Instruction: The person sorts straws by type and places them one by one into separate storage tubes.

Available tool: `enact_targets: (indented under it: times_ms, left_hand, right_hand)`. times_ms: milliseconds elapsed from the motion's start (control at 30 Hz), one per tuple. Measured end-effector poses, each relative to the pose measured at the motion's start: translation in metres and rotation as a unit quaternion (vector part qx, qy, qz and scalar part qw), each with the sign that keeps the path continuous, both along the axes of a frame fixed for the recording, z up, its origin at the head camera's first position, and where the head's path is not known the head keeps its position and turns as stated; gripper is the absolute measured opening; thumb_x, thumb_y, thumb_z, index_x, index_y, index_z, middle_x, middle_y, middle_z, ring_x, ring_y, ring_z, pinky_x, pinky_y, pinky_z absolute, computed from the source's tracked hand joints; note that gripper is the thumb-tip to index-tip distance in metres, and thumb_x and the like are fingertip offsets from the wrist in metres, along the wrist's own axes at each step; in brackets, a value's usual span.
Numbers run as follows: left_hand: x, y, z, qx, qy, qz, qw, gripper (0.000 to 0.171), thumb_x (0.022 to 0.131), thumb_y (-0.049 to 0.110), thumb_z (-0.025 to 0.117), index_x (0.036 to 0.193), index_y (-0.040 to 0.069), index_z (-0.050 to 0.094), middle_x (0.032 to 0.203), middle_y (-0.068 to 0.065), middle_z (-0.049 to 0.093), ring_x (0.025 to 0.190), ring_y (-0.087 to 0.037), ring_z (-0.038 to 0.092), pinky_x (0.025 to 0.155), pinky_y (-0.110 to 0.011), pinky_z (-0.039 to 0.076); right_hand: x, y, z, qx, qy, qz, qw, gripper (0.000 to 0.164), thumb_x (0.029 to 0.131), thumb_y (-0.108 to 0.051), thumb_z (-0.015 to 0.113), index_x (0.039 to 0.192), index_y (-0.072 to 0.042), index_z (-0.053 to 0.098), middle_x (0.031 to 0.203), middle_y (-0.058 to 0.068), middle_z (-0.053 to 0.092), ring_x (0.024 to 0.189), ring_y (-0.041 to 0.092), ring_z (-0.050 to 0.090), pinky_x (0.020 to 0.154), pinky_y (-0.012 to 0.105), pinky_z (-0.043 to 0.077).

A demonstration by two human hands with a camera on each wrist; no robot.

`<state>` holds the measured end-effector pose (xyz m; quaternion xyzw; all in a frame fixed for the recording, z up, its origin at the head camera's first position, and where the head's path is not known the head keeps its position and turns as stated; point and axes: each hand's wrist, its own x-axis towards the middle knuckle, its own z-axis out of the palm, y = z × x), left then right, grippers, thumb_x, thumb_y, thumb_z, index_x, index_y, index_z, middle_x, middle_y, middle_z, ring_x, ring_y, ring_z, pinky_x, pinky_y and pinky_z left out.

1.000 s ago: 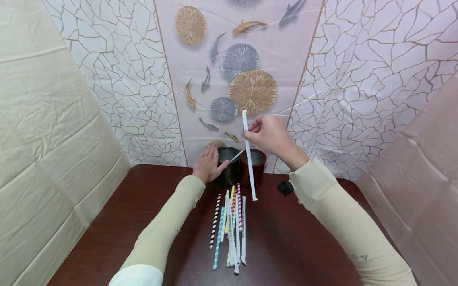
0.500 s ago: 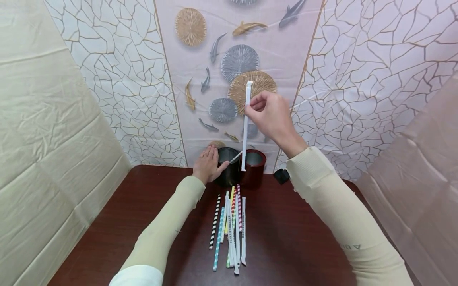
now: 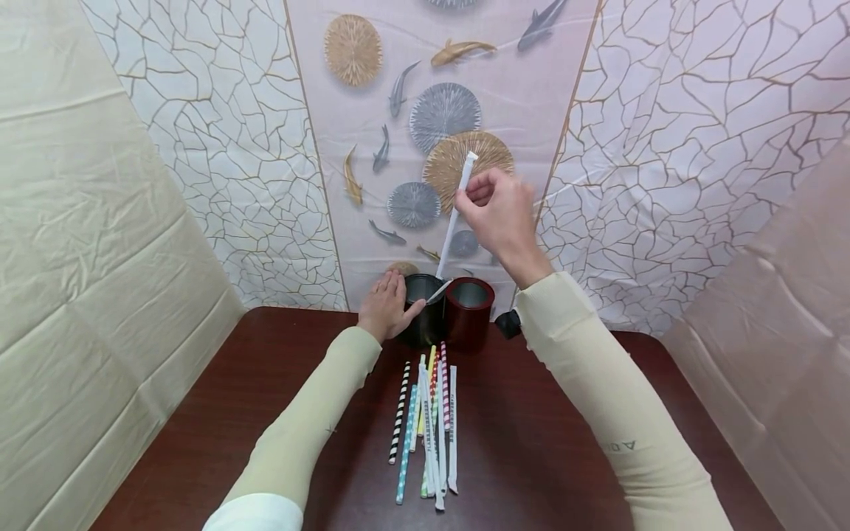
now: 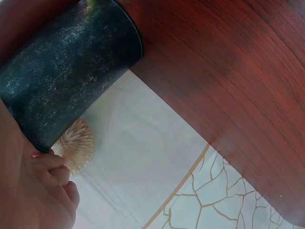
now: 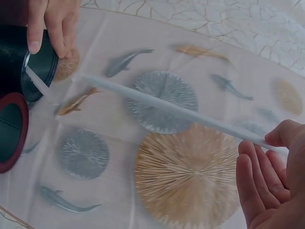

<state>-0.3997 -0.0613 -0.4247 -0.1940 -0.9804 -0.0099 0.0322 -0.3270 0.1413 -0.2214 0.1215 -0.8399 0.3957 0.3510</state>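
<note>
My right hand pinches a white paper-wrapped straw near its top, between thumb and fingertips. The straw tilts, its lower end at the back rim of a black cup in the head view; whether it is inside cannot be told. My left hand rests against the cup's left side, fingers mostly straight and thumb by the rim. Another white straw leans out of this cup. Beside it stands a dark red cup. The left wrist view shows the black cup's side close up.
Several straws lie in a loose bundle on the brown table, among them a black-striped straw, a blue dotted straw and a paper-wrapped straw. A patterned cloth hangs right behind the cups.
My right hand has risen with the wrapped straw, and the straw's lower end has swung left from before the red cup to the black cup. My left hand stays put.
</note>
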Motion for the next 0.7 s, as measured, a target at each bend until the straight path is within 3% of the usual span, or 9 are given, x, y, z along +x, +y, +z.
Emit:
enact_targets:
  times_ms: [200,433,700]
  left_hand:
    - [-0.001,0.0,-0.001,0.006,0.002,0.001,1.0,0.088,0.11,0.065,0.021,0.167,-0.002,0.018,0.177,-0.021,0.015,0.166,-0.032,0.015,0.135,-0.044,0.017]
    - [-0.002,0.001,-0.001,-0.012,0.004,0.005,0.9999,0.089,0.11,0.066,0.018,0.167,-0.002,0.019,0.177,-0.02,0.016,0.166,-0.031,0.016,0.135,-0.043,0.018]
    - [-0.001,0.0,0.0,-0.008,0.01,0.003,0.9999,0.089,0.11,0.066,0.018,0.167,-0.002,0.02,0.176,-0.02,0.018,0.166,-0.031,0.017,0.135,-0.043,0.019]
  right_hand:
    - [-0.013,0.0,-0.017,-0.013,0.002,-0.005,1.0,0.018,0.093,-0.016,0.071,0.098,0.002,0.075,0.092,0.018,0.081,0.082,0.027,0.08,0.065,0.007,0.047]
    - [-0.025,-0.007,-0.044,-0.021,-0.012,-0.011,1.0,0.016,0.091,-0.016,0.072,0.096,-0.002,0.075,0.091,0.015,0.081,0.082,0.025,0.079,0.074,0.029,0.062]
    - [-0.039,-0.012,-0.077,-0.032,-0.01,-0.008,0.999,0.014,0.09,-0.015,0.074,0.096,-0.001,0.075,0.09,0.014,0.081,0.082,0.025,0.079,0.078,0.038,0.063]
